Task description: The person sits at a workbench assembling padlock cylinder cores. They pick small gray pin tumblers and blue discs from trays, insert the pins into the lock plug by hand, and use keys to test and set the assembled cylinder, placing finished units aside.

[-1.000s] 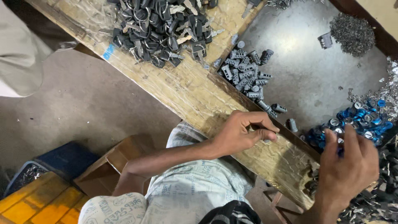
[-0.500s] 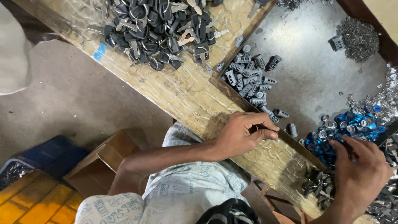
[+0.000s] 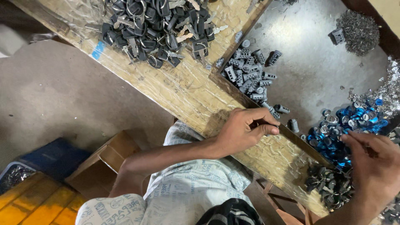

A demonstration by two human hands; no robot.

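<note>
The left hand (image 3: 243,131) rested on the wooden bench edge (image 3: 183,89), fingers curled shut on something small; what it was could not be seen; the right hand (image 3: 373,160) lay over the blue and silver caps (image 3: 348,121), fingers bent down, picking; its hold was hidden; grey lock cylinders (image 3: 250,75) sat near on the metal tray (image 3: 316,58); it looked like a picking-up step; the next move called for a careful pinch.

Both forearms are bare, no sleeves, watch or rings that I can spot. The pale wrinkled printed cloth garment (image 3: 196,187) covers the lap, and a dark striped fabric piece (image 3: 227,212) sits below it.
</note>
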